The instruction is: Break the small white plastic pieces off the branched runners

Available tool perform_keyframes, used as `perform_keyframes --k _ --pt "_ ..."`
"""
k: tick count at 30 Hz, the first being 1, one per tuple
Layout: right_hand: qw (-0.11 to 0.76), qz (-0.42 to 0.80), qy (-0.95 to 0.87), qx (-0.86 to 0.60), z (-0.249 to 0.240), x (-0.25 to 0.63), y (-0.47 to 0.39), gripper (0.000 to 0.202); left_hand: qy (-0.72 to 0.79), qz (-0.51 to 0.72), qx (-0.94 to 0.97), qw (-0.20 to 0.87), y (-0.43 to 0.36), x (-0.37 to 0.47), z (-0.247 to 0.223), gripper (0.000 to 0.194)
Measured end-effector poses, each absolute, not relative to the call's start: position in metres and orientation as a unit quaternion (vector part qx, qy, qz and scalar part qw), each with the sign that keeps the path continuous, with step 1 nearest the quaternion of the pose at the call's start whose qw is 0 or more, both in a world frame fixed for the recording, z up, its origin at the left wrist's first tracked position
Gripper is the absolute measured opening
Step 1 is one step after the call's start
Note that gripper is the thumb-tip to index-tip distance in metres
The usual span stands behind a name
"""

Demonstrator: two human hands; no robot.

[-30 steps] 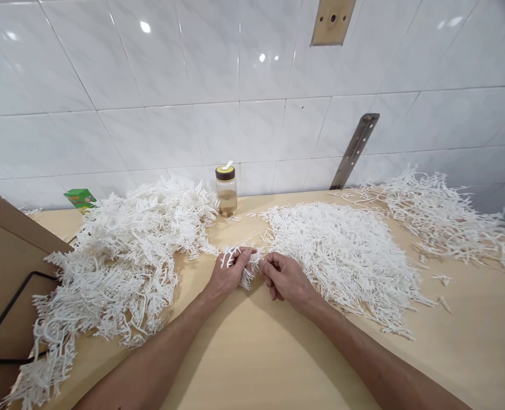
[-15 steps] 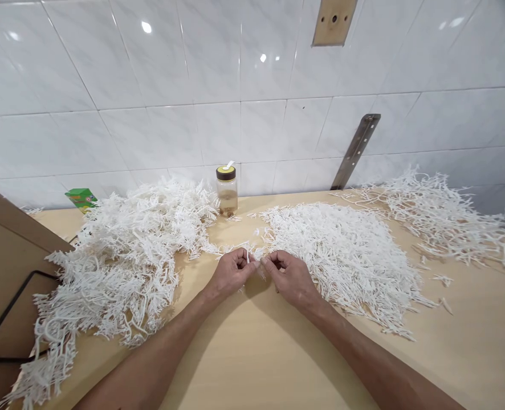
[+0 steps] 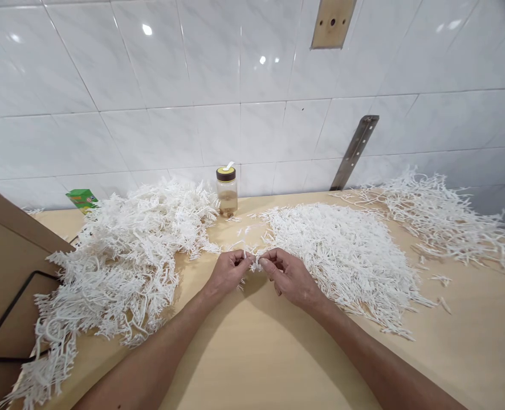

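My left hand (image 3: 232, 270) pinches a thin white branched strand (image 3: 255, 263) near the middle of the table; part of it pokes up above my fingers. Facing it, my right hand (image 3: 285, 273) has thumb and forefinger closed at the other end of the same strand. A small gap parts the two sets of fingertips. Beyond my right hand spreads a heap of short white pieces (image 3: 342, 250). On the left lies a larger tangled pile of white branched strands (image 3: 137, 245). What the strands are made of I cannot tell.
A lidded jar of brownish liquid (image 3: 227, 193) stands against the tiled wall. Longer white strings (image 3: 444, 216) lie at the right back. A green box (image 3: 81, 199) is behind the left pile, and a brown panel (image 3: 8, 267) rises at the far left. A metal bracket (image 3: 355, 152) leans at the wall.
My fingertips have moved slightly apart, and more of the white strand shows between them. The piles and the jar stay where they were.
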State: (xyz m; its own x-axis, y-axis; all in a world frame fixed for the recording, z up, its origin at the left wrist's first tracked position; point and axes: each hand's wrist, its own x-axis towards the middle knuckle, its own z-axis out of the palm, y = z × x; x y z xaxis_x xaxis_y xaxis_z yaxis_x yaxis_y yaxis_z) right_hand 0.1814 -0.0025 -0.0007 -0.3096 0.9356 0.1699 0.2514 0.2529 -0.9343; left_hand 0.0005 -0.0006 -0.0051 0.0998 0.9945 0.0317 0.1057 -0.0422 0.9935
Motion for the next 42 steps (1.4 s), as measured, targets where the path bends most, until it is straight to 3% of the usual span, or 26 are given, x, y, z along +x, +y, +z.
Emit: perform_keyframes --k 9,14,22,34,42 --pt "0.422 0.57 -0.56 -0.428 -0.004 0.18 0.002 0.04 0.479 0.489 0.499 0.532 0.002 -0.003 0.001 0.036" --pt "0.383 0.577 -0.598 -0.404 -0.009 0.18 0.001 0.032 0.487 0.476 0.503 0.533 -0.002 -0.002 0.005 0.032" --pt "0.447 0.586 -0.527 -0.423 -0.009 0.181 0.006 0.038 0.481 0.47 0.494 0.551 -0.004 -0.001 0.011 0.042" --pt "0.355 0.743 -0.405 -0.398 0.002 0.182 0.005 0.033 0.491 0.45 0.609 0.432 -0.013 0.005 0.014 0.028" --pt "0.415 0.705 -0.426 -0.386 -0.002 0.182 0.007 0.042 0.494 0.463 0.633 0.375 -0.009 0.006 0.004 0.029"
